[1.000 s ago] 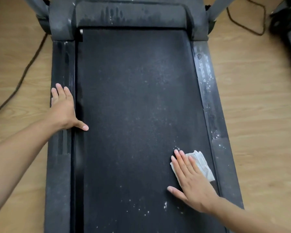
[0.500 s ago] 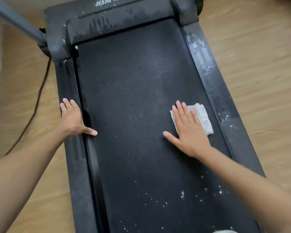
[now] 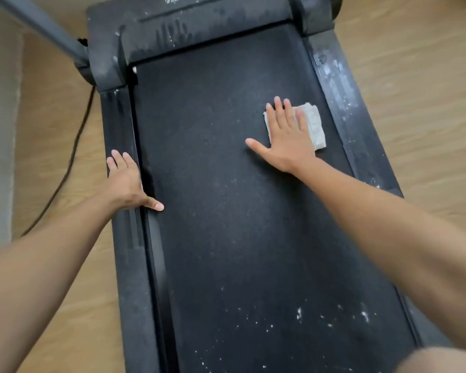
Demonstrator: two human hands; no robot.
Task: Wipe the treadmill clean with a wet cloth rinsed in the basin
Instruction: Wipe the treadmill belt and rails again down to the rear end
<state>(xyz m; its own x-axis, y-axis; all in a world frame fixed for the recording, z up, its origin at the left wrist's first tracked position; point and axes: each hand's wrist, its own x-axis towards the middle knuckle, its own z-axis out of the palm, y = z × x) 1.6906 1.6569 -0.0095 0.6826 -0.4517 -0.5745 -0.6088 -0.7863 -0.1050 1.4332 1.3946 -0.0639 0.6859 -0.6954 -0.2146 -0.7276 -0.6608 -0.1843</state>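
— What's the cloth like, and where is it?
— One white cloth (image 3: pixel 314 125), folded into a crumpled rectangle, lies on the black, grainy treadmill belt (image 3: pixel 240 211) near the right side rail (image 3: pixel 342 103). The right hand (image 3: pixel 288 138) presses flat on it, four fingers straight and close together, thumb splayed wide.
— And the other hand?
— The left hand (image 3: pixel 125 181) rests flat on the left side rail (image 3: pixel 124 265), fingers straight and together, thumb reaching the belt's edge. Both rails are dusty black; white flecks dot the near belt. The motor cover (image 3: pixel 199 30) shows finger streaks in its dust. One black cable (image 3: pixel 73 154) trails over the pale wood-grain floor (image 3: pixel 414 90)
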